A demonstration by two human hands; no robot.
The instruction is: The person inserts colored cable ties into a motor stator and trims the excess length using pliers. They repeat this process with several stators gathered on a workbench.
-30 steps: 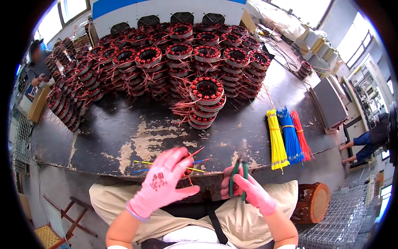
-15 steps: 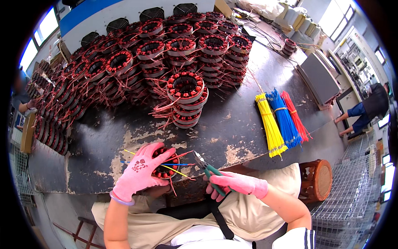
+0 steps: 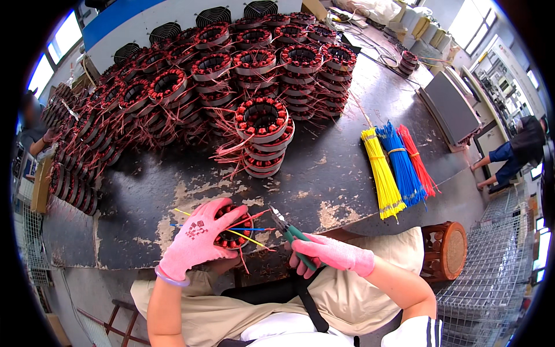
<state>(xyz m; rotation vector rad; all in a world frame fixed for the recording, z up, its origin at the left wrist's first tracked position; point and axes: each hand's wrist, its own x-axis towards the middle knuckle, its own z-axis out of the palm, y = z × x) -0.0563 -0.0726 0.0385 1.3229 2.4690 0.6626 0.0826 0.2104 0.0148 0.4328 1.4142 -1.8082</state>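
Note:
My left hand (image 3: pixel 196 240), in a pink glove, is closed over a wound motor stator (image 3: pixel 230 242) at the table's near edge, fingers across its ring. A yellow wire (image 3: pixel 256 242) and a blue wire (image 3: pixel 259 229) run under these fingers and stick out on both sides. Reddish leads (image 3: pixel 252 217) also reach out from the stator to the right. In my gloved right hand (image 3: pixel 335 253) are green-handled cutting pliers (image 3: pixel 293 231), their metal jaws pointing up and left, close to the lead ends but apart from them. Whether the jaws are parted is too small to tell.
Beyond my hands stands a short stack of stators (image 3: pixel 263 136), with many tall stacks (image 3: pixel 211 69) behind it. Yellow (image 3: pixel 381 173), blue (image 3: pixel 402 165) and red (image 3: pixel 417 162) wire bundles lie at right. A wooden stool (image 3: pixel 445 250) and wire-mesh cages (image 3: pixel 483 289) stand beside me; other people work farther off.
The view has shifted very slightly. Both hands, the stator and the pliers keep nearly the same places, with the pliers' jaws a touch higher.

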